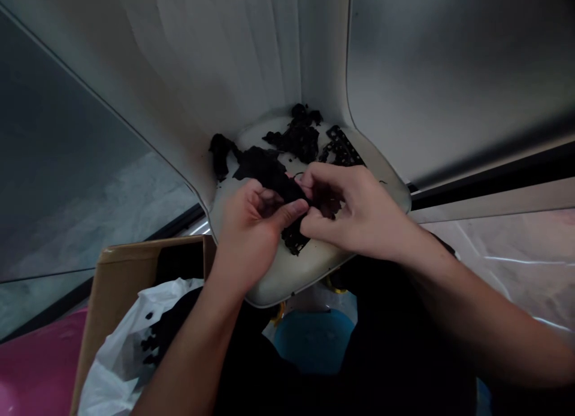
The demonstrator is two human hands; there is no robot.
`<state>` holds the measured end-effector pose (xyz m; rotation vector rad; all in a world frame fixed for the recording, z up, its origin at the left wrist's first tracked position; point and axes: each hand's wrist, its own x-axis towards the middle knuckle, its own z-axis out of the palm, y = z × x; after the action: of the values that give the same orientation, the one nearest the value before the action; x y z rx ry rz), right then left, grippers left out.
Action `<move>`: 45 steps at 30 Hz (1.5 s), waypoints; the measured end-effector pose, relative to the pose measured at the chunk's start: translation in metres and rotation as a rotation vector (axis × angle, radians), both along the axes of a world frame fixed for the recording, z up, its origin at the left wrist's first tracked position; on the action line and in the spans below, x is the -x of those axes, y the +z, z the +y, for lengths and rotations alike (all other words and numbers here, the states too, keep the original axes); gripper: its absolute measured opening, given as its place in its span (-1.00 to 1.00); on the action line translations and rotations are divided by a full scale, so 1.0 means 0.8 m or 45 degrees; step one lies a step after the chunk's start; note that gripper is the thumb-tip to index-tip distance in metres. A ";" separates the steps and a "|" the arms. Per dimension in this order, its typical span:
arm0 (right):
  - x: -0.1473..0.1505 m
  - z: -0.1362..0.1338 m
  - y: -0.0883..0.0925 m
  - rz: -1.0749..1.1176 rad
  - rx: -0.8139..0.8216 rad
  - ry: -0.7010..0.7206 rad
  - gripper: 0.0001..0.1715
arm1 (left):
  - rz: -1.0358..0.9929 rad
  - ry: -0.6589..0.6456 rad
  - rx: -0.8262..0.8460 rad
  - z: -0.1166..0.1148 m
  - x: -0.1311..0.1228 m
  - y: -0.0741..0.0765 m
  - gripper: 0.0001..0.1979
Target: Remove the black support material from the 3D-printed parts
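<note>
A flat black perforated plastic strip (pixel 294 239) is being pinched from both sides, between thumb and fingers of the left hand (pixel 251 224) and the right hand (pixel 350 209), over the front edge of a cream moulded chair seat (pixel 291 275). A heap of black plastic scraps (pixel 296 137) is being carried near its back edge.

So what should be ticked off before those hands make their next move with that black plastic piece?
1. Grip: left hand and right hand both pinch the black grid piece: ok.
2. Support: the piece lies over the white seat, not past its edge: ok.
3. Spares: the loose black scraps lie at the seat's back, apart from the hands: ok.
4. Bin: the white bag in the cardboard box stands open: ok.
5. Piece whole under the fingers: cannot tell, hidden.
</note>
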<state>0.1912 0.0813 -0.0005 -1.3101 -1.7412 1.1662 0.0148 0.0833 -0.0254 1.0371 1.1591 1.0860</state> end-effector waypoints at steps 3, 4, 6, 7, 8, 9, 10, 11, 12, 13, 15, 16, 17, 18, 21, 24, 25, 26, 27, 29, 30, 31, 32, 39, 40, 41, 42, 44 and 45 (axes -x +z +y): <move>0.002 -0.003 -0.004 -0.057 -0.108 0.036 -0.79 | 0.011 0.017 0.037 0.003 0.004 -0.001 -0.61; 0.002 -0.003 -0.007 -0.069 -0.133 0.060 -0.80 | 0.006 0.002 0.063 0.005 0.008 -0.001 -0.61; 0.000 -0.004 -0.013 -0.099 -0.162 0.121 -0.78 | -0.016 -0.062 0.123 0.008 0.015 -0.003 -0.64; -0.001 -0.004 -0.015 -0.111 -0.172 0.146 -0.74 | -0.032 -0.104 0.155 0.010 0.018 -0.004 -0.66; -0.002 -0.004 -0.018 -0.116 -0.175 0.163 -0.70 | -0.051 -0.148 0.184 0.011 0.020 -0.005 -0.69; -0.002 -0.003 -0.019 -0.114 -0.168 0.162 -0.67 | -0.074 -0.184 0.204 0.011 0.021 -0.006 -0.72; -0.002 -0.004 -0.020 -0.100 -0.147 0.148 -0.67 | -0.097 -0.208 0.212 0.011 0.021 -0.007 -0.73; -0.002 -0.004 -0.020 -0.076 -0.105 0.124 -0.68 | -0.120 -0.216 0.208 0.009 0.020 -0.007 -0.74; -0.002 -0.005 -0.020 -0.043 -0.043 0.101 -0.68 | -0.136 -0.213 0.189 0.007 0.018 -0.007 -0.73; -0.002 -0.006 -0.019 -0.009 0.027 0.078 -0.68 | -0.140 -0.200 0.156 0.004 0.016 -0.007 -0.72; -0.001 -0.010 -0.017 0.050 0.136 0.047 -0.67 | -0.111 -0.166 0.058 -0.004 0.013 -0.006 -0.70; 0.000 -0.012 -0.017 0.065 0.164 0.037 -0.67 | -0.083 -0.153 0.009 -0.008 0.012 -0.006 -0.70; 0.001 -0.014 -0.017 0.062 0.175 0.025 -0.67 | -0.054 -0.137 -0.035 -0.012 0.011 -0.007 -0.71; 0.002 -0.016 -0.018 0.048 0.171 0.014 -0.67 | -0.029 -0.121 -0.067 -0.015 0.011 -0.007 -0.72; 0.006 -0.019 -0.022 -0.009 0.084 0.003 -0.73 | 0.019 -0.090 -0.096 -0.021 0.015 -0.012 -0.69; 0.008 -0.018 -0.027 -0.004 0.039 0.021 -0.76 | 0.014 -0.083 -0.095 -0.024 0.018 -0.016 -0.68; 0.007 -0.017 -0.028 0.031 0.092 0.023 -0.75 | 0.007 -0.083 -0.099 -0.024 0.018 -0.017 -0.69; 0.007 -0.016 -0.028 0.084 0.169 0.019 -0.73 | 0.000 -0.079 -0.109 -0.025 0.018 -0.017 -0.70; 0.006 -0.015 -0.028 0.153 0.251 0.012 -0.72 | -0.006 -0.070 -0.127 -0.026 0.017 -0.017 -0.71; 0.005 -0.015 -0.027 0.327 0.425 0.015 -0.74 | -0.015 -0.053 -0.182 -0.029 0.016 -0.016 -0.71; 0.005 -0.015 -0.027 0.417 0.509 0.031 -0.78 | -0.030 -0.052 -0.227 -0.031 0.016 -0.015 -0.71; 0.005 -0.016 -0.027 0.502 0.592 0.058 -0.83 | -0.056 -0.057 -0.277 -0.033 0.016 -0.014 -0.72; 0.006 -0.016 -0.028 0.577 0.674 0.085 -0.87 | -0.088 -0.073 -0.329 -0.034 0.017 -0.013 -0.73; -0.003 -0.006 -0.033 0.821 0.917 0.364 -0.85 | -0.314 -0.232 -0.209 -0.034 0.035 -0.009 -0.75; -0.007 -0.003 -0.030 0.772 0.859 0.418 -0.84 | -0.277 -0.259 -0.134 -0.032 0.038 -0.008 -0.76; -0.011 -0.001 -0.027 0.711 0.784 0.444 -0.84 | -0.224 -0.276 -0.078 -0.030 0.040 -0.007 -0.76; -0.014 0.000 -0.023 0.643 0.696 0.437 -0.84 | -0.163 -0.282 -0.048 -0.029 0.041 -0.006 -0.76; -0.018 -0.001 -0.017 0.489 0.479 0.342 -0.85 | -0.049 -0.273 -0.073 -0.025 0.041 -0.002 -0.79; -0.019 -0.003 -0.015 0.400 0.351 0.290 -0.84 | 0.008 -0.270 -0.105 -0.023 0.040 0.000 -0.78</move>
<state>0.2063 0.0788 -0.0125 -1.0253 -1.5656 1.6919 -0.0172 0.0645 -0.0255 1.1999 0.9912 0.9687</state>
